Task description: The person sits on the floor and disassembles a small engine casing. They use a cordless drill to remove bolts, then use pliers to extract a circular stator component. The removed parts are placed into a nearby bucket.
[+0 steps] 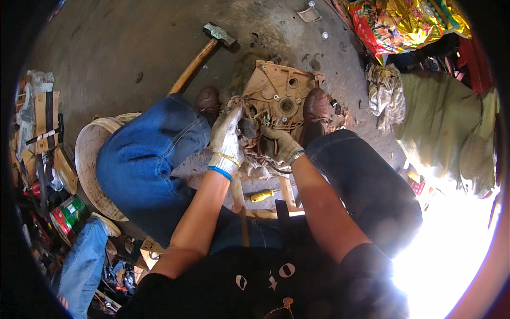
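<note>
Both my hands wear soiled work gloves, pale with blue cuff bands. My left hand (227,135) is closed round the left side of a dark, dirty mechanical part (248,127), its fingertips partly hidden. My right hand (281,144) is closed against the part's right side, the thumb and fingers bent toward it. The part's exact kind cannot be made out; dark cable-like strands hang below it. Just beyond the hands stands a tan, dusty cast-metal housing (271,90) with round bores and bolt holes, between my brown shoes (317,106).
A wooden-handled hammer (194,65) lies on the concrete floor at the far left. A yellow-handled screwdriver (262,196) lies between my legs, by a wooden frame (287,192). A white bucket (90,159) stands left of my knee. Cloth (433,117) and a shiny bag (398,29) are at right.
</note>
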`<state>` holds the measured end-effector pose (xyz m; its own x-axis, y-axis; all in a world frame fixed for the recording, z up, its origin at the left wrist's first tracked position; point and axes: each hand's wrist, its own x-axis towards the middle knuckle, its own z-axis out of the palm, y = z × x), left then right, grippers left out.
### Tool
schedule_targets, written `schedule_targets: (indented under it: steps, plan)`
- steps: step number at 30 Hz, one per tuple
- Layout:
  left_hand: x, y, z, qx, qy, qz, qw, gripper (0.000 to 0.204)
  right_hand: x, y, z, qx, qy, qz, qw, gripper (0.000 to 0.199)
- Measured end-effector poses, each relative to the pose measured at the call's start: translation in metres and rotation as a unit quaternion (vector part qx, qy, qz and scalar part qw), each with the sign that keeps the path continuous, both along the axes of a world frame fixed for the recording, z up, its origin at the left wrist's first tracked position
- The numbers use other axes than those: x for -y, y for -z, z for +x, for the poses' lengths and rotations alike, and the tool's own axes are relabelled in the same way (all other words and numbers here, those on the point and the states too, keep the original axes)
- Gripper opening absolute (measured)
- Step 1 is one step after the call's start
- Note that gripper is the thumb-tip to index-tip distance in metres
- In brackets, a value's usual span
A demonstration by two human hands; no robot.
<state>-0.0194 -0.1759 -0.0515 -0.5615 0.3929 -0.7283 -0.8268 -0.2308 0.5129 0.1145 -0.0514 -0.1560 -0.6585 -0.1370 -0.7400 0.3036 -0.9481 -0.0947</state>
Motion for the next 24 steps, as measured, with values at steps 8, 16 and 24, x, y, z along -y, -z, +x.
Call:
schedule_targets:
  steps: [8, 16, 24]
  plan:
    - [-0.007, -0.007, -0.001, -0.003, -0.036, 0.003, 0.999, 0.022, -0.010, -0.012, 0.001, -0.007, 0.067, -0.107, 0.992, 0.024]
    - [-0.008, -0.008, -0.001, 0.042, -0.081, 0.036, 0.995, 0.015, 0.005, -0.034, -0.014, 0.039, 0.106, -0.005, 0.994, 0.018]
    - [-0.006, -0.024, -0.006, 0.074, -0.010, 0.043, 0.996, 0.019, -0.030, -0.070, -0.035, 0.171, -0.297, 0.241, 0.908, 0.014]
